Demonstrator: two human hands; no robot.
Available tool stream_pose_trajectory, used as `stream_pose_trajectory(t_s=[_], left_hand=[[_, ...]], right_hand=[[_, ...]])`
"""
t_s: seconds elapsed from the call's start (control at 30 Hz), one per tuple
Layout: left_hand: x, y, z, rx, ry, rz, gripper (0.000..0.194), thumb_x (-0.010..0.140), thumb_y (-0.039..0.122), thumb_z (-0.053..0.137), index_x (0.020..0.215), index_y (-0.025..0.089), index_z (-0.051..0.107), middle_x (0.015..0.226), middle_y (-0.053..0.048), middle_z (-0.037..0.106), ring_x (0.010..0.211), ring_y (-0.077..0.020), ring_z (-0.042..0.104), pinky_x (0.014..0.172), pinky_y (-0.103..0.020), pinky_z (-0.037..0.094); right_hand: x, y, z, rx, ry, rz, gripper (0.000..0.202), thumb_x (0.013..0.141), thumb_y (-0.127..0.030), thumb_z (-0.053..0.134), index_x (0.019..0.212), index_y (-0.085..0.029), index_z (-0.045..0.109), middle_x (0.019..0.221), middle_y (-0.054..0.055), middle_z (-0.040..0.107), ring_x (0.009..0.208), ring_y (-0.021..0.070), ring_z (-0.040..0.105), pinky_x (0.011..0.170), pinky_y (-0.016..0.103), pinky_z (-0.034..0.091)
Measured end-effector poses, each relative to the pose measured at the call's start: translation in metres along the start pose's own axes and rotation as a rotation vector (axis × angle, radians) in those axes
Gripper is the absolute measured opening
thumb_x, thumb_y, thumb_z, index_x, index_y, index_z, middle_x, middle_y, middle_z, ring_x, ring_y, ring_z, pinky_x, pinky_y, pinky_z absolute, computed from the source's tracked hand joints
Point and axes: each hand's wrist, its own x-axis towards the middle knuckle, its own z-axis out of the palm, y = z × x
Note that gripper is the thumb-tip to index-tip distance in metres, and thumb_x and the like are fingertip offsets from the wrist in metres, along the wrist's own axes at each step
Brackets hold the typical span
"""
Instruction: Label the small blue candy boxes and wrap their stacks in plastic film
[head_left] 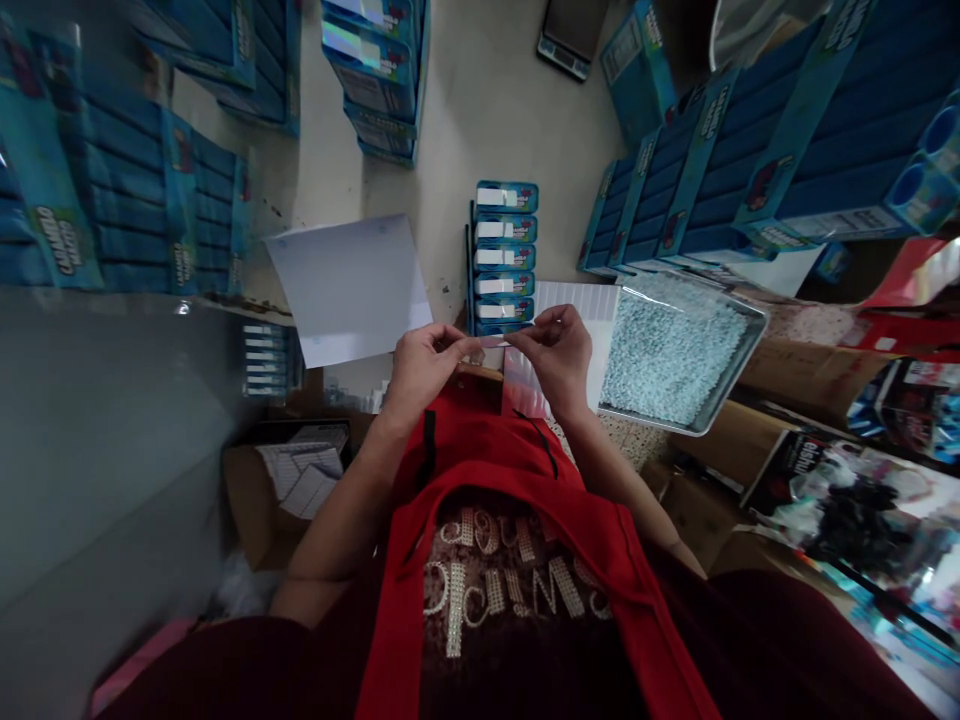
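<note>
Between my two hands a small white label strip [493,341] is stretched at the lower end of a column of blue packs [506,257]. My left hand [429,365] pinches its left end, and my right hand [556,355] pinches the right end. Several packs above carry white labels; the lowest pack is partly hidden behind the strip and fingers. A ribbed white label sheet [592,325] lies beside and partly under my right hand. Left of the packs rests a pale paper sheet [352,285].
Stacked blue boxes stand at the left [120,190], top [379,75] and right [697,170]. A metal tray [701,430] of light-blue pellets lies at the right. A scale [566,55] sits at the far top, and cardboard boxes [251,505] are low at the left.
</note>
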Motion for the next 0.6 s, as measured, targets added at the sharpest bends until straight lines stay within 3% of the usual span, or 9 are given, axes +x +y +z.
stream_pose_trajectory(t_s=[0.17, 0.4, 0.53, 0.6], left_hand=[[0.01, -0.007, 0.001, 0.06, 0.023, -0.015, 0.041, 0.076, 0.059, 0.089, 0.075, 0.021, 0.077, 0.066, 0.0, 0.068, 0.061, -0.0151, 0.056, 0.058, -0.027, 0.041], [0.022, -0.023, 0.011, -0.076, -0.005, -0.073, 0.033, 0.072, 0.051, 0.088, 0.074, 0.02, 0.077, 0.067, -0.001, 0.07, 0.062, -0.0149, 0.057, 0.061, -0.028, 0.043], [0.028, -0.039, 0.025, -0.202, -0.018, -0.09, 0.031, 0.072, 0.049, 0.086, 0.075, 0.02, 0.078, 0.073, -0.001, 0.072, 0.069, -0.016, 0.061, 0.068, -0.028, 0.046], [0.029, -0.047, 0.033, -0.227, 0.036, -0.091, 0.032, 0.072, 0.049, 0.088, 0.077, 0.02, 0.075, 0.077, -0.001, 0.072, 0.074, -0.0164, 0.063, 0.071, -0.028, 0.047]], right_hand=[[0.005, 0.007, 0.006, -0.119, 0.032, -0.086, 0.037, 0.079, -0.03, 0.085, 0.094, -0.028, 0.052, 0.078, -0.009, 0.07, 0.074, 0.0156, 0.075, 0.073, 0.032, 0.056], [0.007, 0.011, 0.007, -0.305, 0.072, -0.119, 0.034, 0.081, -0.03, 0.084, 0.094, -0.027, 0.053, 0.08, -0.007, 0.068, 0.075, 0.0156, 0.068, 0.074, 0.034, 0.052], [0.015, 0.01, -0.001, -0.449, 0.199, -0.145, 0.047, 0.065, -0.034, 0.095, 0.089, -0.026, 0.055, 0.08, -0.006, 0.058, 0.078, 0.0159, 0.054, 0.074, 0.033, 0.047], [0.02, 0.012, -0.004, -0.337, 0.149, -0.041, 0.054, 0.058, -0.038, 0.097, 0.089, -0.026, 0.054, 0.078, -0.008, 0.054, 0.074, 0.0148, 0.05, 0.072, 0.032, 0.047]])
